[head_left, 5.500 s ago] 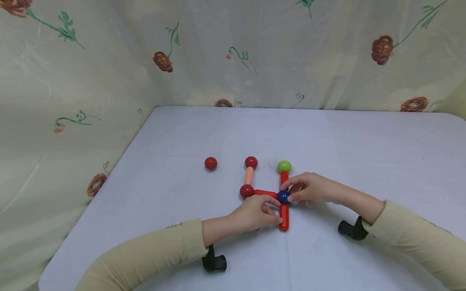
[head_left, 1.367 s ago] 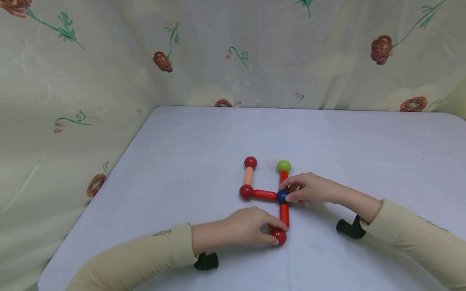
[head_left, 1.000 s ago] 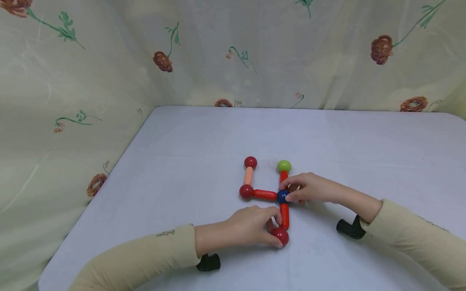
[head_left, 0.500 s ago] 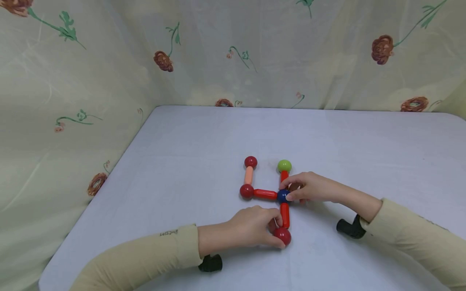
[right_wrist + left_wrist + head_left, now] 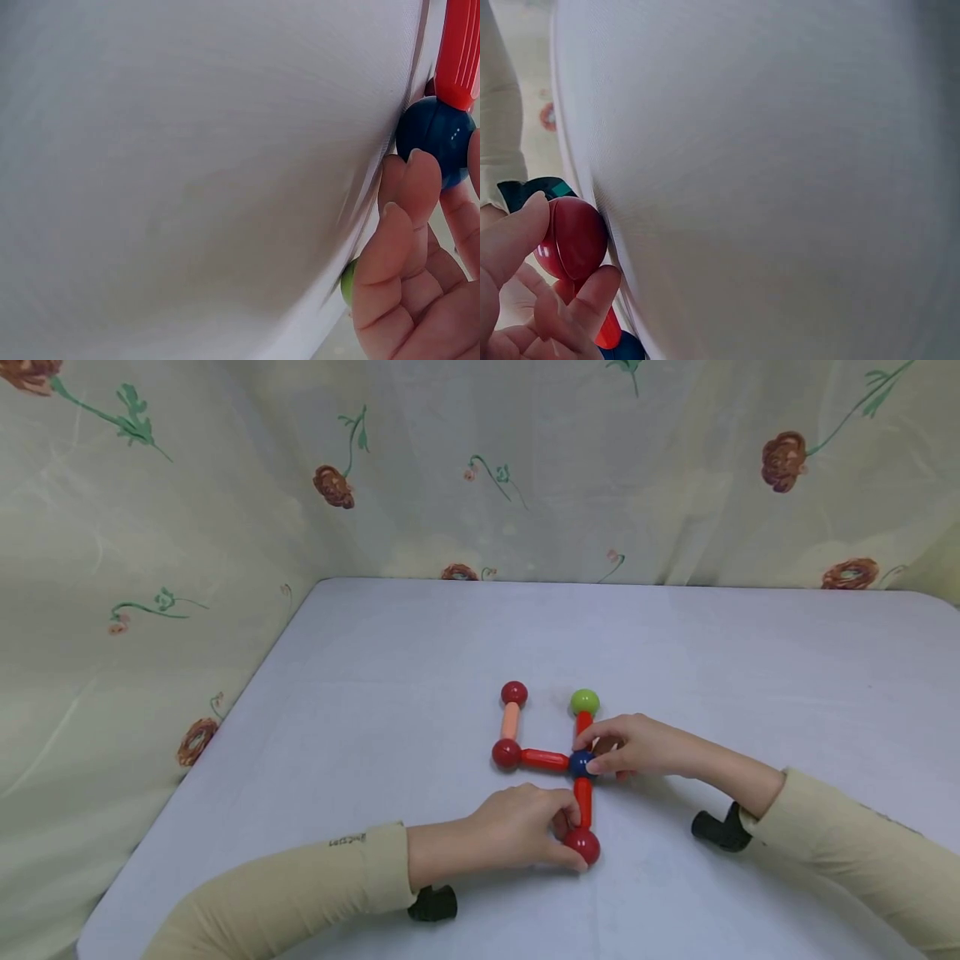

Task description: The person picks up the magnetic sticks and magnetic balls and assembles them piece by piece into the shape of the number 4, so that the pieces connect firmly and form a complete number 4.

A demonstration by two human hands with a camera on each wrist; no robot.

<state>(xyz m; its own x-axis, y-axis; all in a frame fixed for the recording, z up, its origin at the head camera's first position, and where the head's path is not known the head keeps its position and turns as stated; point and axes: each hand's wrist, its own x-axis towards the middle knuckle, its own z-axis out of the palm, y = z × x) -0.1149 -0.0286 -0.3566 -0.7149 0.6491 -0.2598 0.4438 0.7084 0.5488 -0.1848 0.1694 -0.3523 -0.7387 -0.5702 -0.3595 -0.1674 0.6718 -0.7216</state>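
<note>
My left hand [image 5: 517, 831] pinches a glossy red ball [image 5: 581, 238] between thumb and fingers, at the near end of a red rod [image 5: 582, 803]. That rod runs up to a blue ball [image 5: 436, 139], which my right hand [image 5: 637, 747] pinches. From the blue ball another red rod [image 5: 583, 724], partly behind the right fingers, leads to a green ball [image 5: 585, 702]. A third red rod [image 5: 544, 760] extends left to a red ball [image 5: 506, 753]. Above it, a peach rod [image 5: 510, 722] joins a further red ball [image 5: 514, 693].
The pieces lie flat on a table with a white cover [image 5: 375, 693]. A flower-printed curtain [image 5: 420, 468] hangs behind the table and along its left side. Black wrist cameras [image 5: 433, 903] sit under both sleeves.
The loose red ball at the left has been brought to the near end of the lower red rod by my left hand, then nudged slightly right. My right hand stays at the blue ball.
</note>
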